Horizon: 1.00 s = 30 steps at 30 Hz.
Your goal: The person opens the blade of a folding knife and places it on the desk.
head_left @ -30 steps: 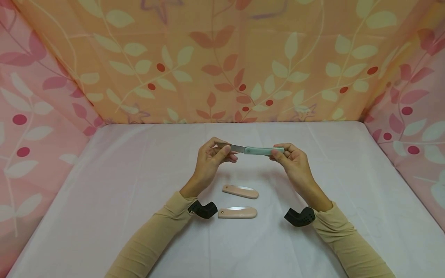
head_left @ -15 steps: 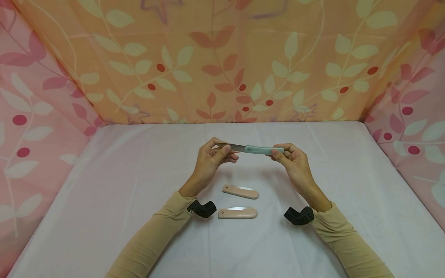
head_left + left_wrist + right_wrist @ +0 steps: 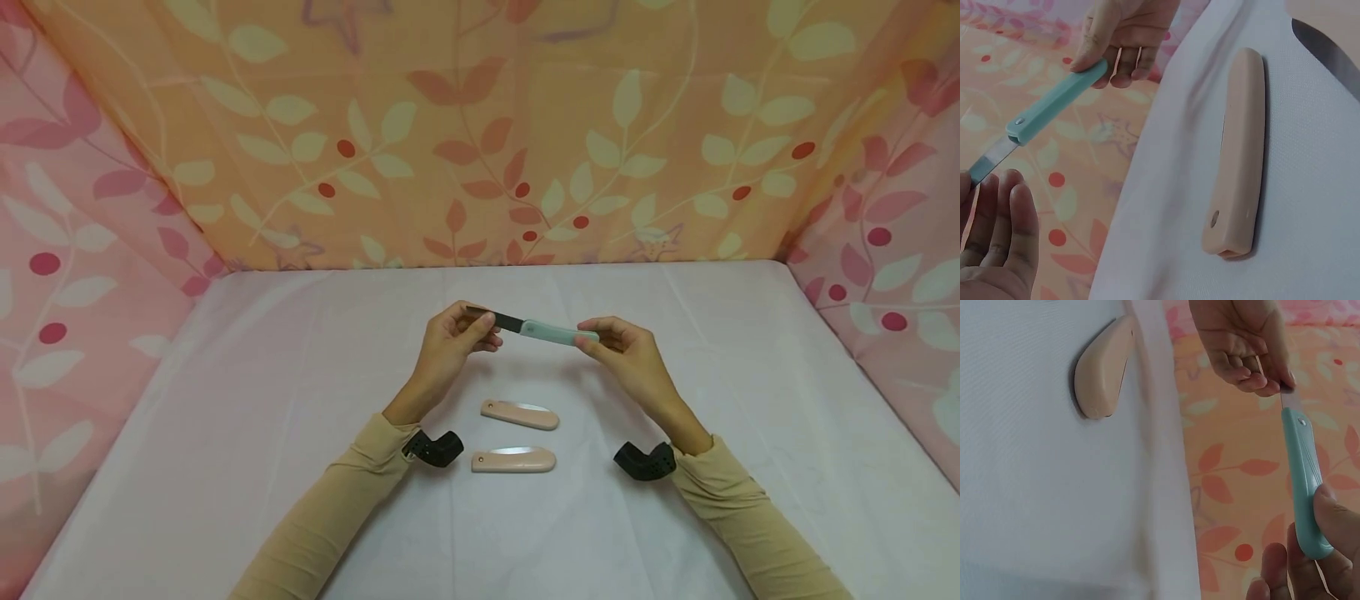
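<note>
I see a person's left hand (image 3: 450, 337) and right hand (image 3: 630, 348) set apart, linked by one slim folding knife with a mint-green handle and a steel blade (image 3: 546, 331). It is raised above the table, toward the far side. The left hand pinches the blade near its tip; the right hand grips the tail of the handle between thumb and fingers.

I judge the work to be partway: the green knife is lifted and unfolded, blade nearly in line with the handle, and it is not yet folded or laid down. Nearer me lie two glossy peach folding knives, both folded, a strip of metal showing along each: the farther one (image 3: 519, 414) slightly slanted, the nearer one (image 3: 513, 462) level. I cannot tell whether they need more handling.

The surface is a smooth white cloth (image 3: 255, 433) with faint creases. An orange leaf-print curtain (image 3: 547, 108) hangs behind; pink leaf-print curtains stand at left (image 3: 127, 258) and right (image 3: 915, 342).
</note>
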### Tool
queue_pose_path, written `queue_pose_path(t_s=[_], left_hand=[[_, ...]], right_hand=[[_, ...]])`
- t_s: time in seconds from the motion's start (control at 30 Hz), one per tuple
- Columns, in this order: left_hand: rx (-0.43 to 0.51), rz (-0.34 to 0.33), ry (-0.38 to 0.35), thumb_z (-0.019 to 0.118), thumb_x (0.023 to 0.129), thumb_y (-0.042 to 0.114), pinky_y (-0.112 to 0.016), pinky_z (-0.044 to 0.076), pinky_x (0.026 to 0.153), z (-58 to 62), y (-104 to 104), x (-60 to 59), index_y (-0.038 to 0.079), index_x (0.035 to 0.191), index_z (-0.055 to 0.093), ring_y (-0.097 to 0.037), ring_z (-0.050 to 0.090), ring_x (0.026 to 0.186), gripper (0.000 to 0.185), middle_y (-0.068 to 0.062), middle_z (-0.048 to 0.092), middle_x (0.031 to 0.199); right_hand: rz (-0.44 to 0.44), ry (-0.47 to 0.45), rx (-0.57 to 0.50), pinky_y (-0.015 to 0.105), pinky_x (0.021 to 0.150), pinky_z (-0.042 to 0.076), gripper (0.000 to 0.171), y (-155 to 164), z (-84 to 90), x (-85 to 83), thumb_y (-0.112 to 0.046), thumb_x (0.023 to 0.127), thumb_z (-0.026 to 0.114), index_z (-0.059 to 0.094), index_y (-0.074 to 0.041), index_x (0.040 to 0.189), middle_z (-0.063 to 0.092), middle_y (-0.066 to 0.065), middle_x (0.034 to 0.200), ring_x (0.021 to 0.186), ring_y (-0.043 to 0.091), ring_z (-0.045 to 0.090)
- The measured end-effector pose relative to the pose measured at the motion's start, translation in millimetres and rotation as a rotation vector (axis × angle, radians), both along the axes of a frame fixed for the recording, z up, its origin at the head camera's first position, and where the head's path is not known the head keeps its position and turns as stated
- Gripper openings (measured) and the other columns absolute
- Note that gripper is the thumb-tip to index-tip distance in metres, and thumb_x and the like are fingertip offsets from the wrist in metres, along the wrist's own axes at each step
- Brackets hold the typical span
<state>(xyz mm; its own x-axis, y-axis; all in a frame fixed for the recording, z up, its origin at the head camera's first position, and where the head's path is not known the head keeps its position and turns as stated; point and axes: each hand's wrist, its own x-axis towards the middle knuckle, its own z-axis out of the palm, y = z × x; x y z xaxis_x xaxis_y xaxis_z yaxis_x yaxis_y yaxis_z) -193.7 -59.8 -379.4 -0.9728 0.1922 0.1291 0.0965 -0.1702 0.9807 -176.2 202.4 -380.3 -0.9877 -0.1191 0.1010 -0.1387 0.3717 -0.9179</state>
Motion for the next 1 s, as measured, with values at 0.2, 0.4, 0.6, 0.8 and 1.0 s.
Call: queue_pose_path(t_s=[0.2, 0.4, 0.6, 0.8, 1.0], left_hand=[[-0.023, 0.044, -0.031, 0.061, 0.097, 0.002, -0.024, 0.059, 0.072, -1.2, -2, -3.0, -0.007, 0.109, 0.058, -0.010, 0.068, 0.073, 0.015, -0.015, 0.068, 0.088], [-0.008, 0.094, -0.060, 0.062, 0.096, 0.002, -0.024, 0.059, 0.071, -5.1, -9, -13.4, 0.000, 0.108, 0.053, -0.010, 0.070, 0.069, 0.015, -0.008, 0.073, 0.083], [-0.071, 0.092, -0.072, 0.059, 0.099, 0.006, -0.027, 0.060, 0.074, -6.3, -16, -24.0, 0.000, 0.109, 0.053, -0.011, 0.071, 0.071, 0.013, -0.034, 0.068, 0.103], [-0.146, 0.113, -0.118, 0.057, 0.101, 0.010, -0.030, 0.060, 0.076, -11.0, -20, -37.3, -0.001, 0.110, 0.053, -0.011, 0.071, 0.071, 0.015, -0.034, 0.068, 0.108], [-0.199, 0.157, -0.172, 0.058, 0.101, 0.013, -0.039, 0.059, 0.084, -12.2, -25, -49.8, 0.000, 0.111, 0.054, -0.013, 0.072, 0.072, 0.017, -0.030, 0.070, 0.110]], right_hand=[[0.023, 0.009, 0.092, 0.015, 0.079, 0.051, 0.035, 1, -0.1, -1.4, -0.026, 0.096, 0.067, 0.066, -0.004, 0.123, 0.070, 0.017, 0.113, 0.093, 0.009, 0.068], [0.046, -0.006, 0.105, 0.012, 0.081, 0.050, 0.037, 3, -1.9, -5.4, -0.025, 0.098, 0.063, 0.064, -0.002, 0.127, 0.068, 0.020, 0.120, 0.105, 0.024, 0.068], [0.085, -0.035, 0.118, 0.017, 0.079, 0.052, 0.038, 4, -7.2, -17.4, -0.024, 0.100, 0.061, 0.062, 0.000, 0.129, 0.066, 0.022, 0.124, 0.106, 0.035, 0.066], [0.094, -0.061, 0.141, 0.020, 0.075, 0.051, 0.037, 1, -9.6, -30.8, -0.023, 0.099, 0.063, 0.062, -0.001, 0.129, 0.065, 0.022, 0.118, 0.096, 0.028, 0.067], [0.107, -0.079, 0.114, 0.016, 0.077, 0.048, 0.039, -3, -10.4, -41.0, -0.017, 0.099, 0.062, 0.058, 0.003, 0.132, 0.062, 0.024, 0.123, 0.101, 0.029, 0.066]])
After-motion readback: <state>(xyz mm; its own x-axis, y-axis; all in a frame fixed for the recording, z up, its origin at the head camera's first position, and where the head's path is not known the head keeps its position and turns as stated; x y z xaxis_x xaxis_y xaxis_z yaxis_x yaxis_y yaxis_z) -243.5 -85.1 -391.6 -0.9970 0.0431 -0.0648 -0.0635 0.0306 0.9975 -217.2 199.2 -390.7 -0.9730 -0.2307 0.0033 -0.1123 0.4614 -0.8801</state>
